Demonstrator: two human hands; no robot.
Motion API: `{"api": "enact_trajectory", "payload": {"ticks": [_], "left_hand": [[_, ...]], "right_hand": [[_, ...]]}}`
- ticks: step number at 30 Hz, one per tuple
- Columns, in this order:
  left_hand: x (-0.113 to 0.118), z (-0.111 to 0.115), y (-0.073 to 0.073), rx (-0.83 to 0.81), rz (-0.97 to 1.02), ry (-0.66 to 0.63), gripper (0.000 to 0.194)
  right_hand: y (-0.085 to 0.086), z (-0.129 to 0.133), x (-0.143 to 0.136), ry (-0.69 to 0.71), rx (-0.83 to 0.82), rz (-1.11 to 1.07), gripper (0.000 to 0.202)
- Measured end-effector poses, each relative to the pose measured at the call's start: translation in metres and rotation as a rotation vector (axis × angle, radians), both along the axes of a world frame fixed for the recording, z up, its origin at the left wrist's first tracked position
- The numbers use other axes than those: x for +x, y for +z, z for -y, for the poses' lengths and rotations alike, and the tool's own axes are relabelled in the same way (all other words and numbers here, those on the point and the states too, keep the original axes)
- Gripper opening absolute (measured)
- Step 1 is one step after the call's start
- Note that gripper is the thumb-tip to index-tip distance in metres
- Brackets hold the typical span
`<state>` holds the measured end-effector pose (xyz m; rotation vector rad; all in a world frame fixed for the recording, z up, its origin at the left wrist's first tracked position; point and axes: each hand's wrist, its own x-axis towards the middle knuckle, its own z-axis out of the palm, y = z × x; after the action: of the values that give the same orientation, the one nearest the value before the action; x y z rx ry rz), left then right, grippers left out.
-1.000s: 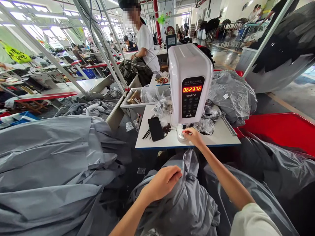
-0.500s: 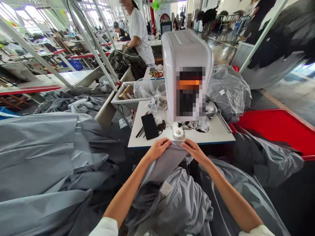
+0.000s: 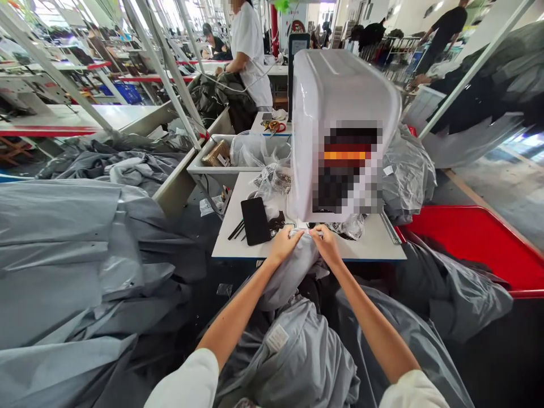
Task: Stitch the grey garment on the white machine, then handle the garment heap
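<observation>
No legible text in this frame. Front panel of white machine (image 3: 340,102): pixelated, only an orange band shows, digits unreadable. White label (image 3: 277,338) sewn on grey garment (image 3: 297,351): print too small to read. Red sign (image 3: 296,26) far back: characters not resolvable

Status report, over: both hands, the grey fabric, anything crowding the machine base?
Left hand, right hand both pinching grey fabric under white machine. Black phone, plastic bags close beside.

The machine's display (image 3: 345,164) is blurred beyond reading. The machine (image 3: 335,102) hides its own base, and the cloth (image 3: 293,266) under it covers the fingertips.
</observation>
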<state>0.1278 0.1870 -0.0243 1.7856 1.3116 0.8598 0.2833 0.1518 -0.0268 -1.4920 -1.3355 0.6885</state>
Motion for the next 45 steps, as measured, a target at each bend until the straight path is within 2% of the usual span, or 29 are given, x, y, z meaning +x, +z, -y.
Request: {"api": "enact_trajectory", "payload": {"ticks": [5,9,15,17,19,22,25,29,33,37,41,43,45], "left_hand": [[-0.003,-0.004,-0.007,0.026,-0.054,0.06,0.034],[-0.002,-0.005,-0.01,0.03,-0.06,0.078,0.029],[-0.001,-0.001,-0.01,0.037,-0.178,0.099,0.031],[-0.001,0.002,-0.008,0.1,-0.247,0.142,0.03],[0.0,0.005,-0.006,0.255,-0.293,0.157,0.028],[0.003,0.007,-0.003,0.436,-0.306,-0.016,0.029],[0.006,0.008,-0.003,0.405,-0.178,-0.145,0.027],[0.009,0.009,-0.008,0.372,-0.005,-0.127,0.021],[0.011,0.008,-0.013,0.367,-0.001,-0.094,0.022],[0.008,0.005,-0.015,0.332,-0.005,-0.121,0.023],[0.006,0.004,-0.018,0.348,-0.013,-0.134,0.025],[0.007,0.004,-0.021,0.359,-0.04,-0.12,0.024],[0.007,0.004,-0.022,0.368,-0.056,-0.101,0.021]], "right_hand": [[-0.002,-0.007,-0.002,0.018,-0.036,0.004,0.026],[-0.001,-0.011,-0.002,-0.053,-0.062,0.035,0.02],[-0.005,-0.008,-0.003,-0.056,0.034,0.209,0.022],[-0.007,-0.006,-0.004,-0.071,0.058,0.281,0.025],[-0.009,-0.004,-0.006,-0.1,0.069,0.338,0.026],[-0.01,-0.002,-0.009,-0.116,0.092,0.367,0.028],[-0.01,-0.001,-0.009,-0.1,0.103,0.369,0.03],[-0.01,0.0,-0.008,-0.09,0.104,0.377,0.029],[-0.01,-0.002,-0.006,-0.086,0.123,0.357,0.027],[-0.007,0.0,-0.004,-0.084,0.182,0.357,0.027],[0.002,0.01,0.015,-0.136,0.331,0.43,0.025],[0.007,0.014,0.037,-0.252,0.402,0.475,0.023],[0.01,0.016,0.065,-0.398,0.406,0.485,0.021]]}}
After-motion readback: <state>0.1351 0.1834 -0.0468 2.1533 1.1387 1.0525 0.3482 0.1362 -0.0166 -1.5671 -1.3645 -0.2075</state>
